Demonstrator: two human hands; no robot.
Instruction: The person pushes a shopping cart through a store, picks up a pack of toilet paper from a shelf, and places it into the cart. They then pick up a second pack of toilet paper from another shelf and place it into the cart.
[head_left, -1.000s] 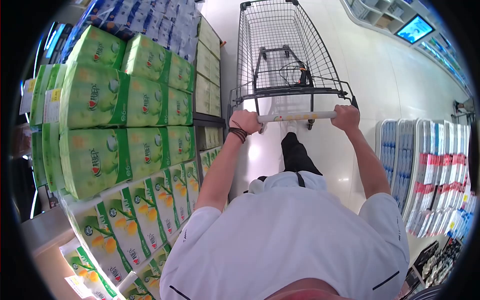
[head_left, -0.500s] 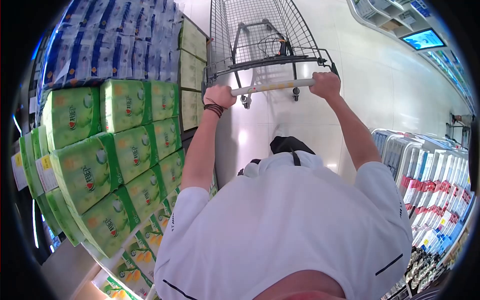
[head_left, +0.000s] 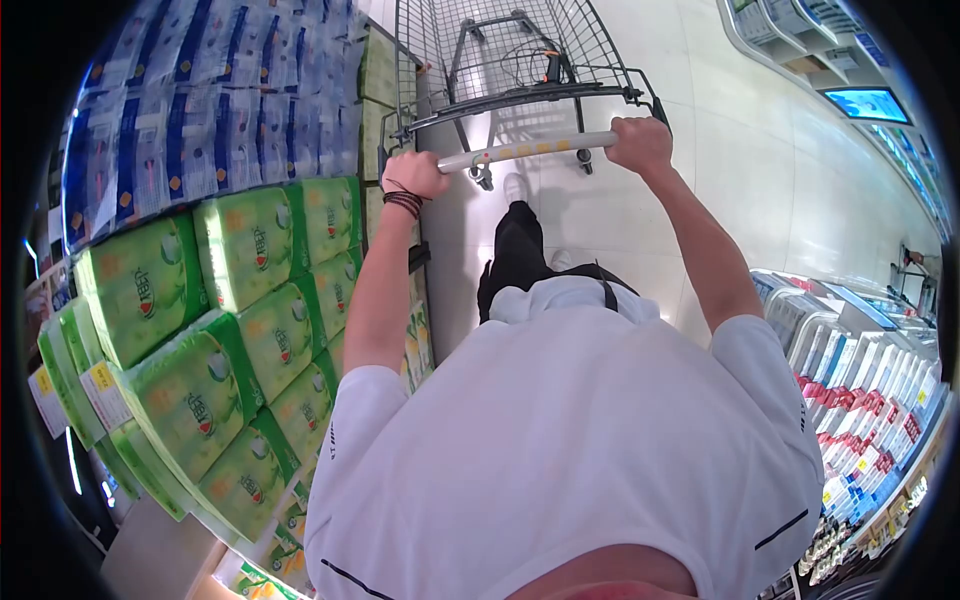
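Both arms reach forward to a wire shopping cart (head_left: 500, 100) at the top of the view. My left hand (head_left: 416, 174), with dark bands at the wrist, is wrapped round the left end of its pale handle bar (head_left: 530, 151). Round the right end of the bar closes my right hand (head_left: 640, 146). Yellow markings run along the middle of the bar. An orange and black piece (head_left: 552, 68) with a coiled cable sits on the cart's frame. The part of the basket in view holds nothing that I can see.
Close on the left rise stacked green tissue packs (head_left: 270, 240), with blue and white packs (head_left: 200, 130) behind them. Shelves of boxed goods (head_left: 860, 390) stand at the right. A lit screen (head_left: 868, 105) is at the upper right. Pale floor tiles (head_left: 740, 200) run between.
The cart handle and both hands sit slightly higher and further left in view. A leg and a white shoe now show below the bar. The green packs have shifted downward.
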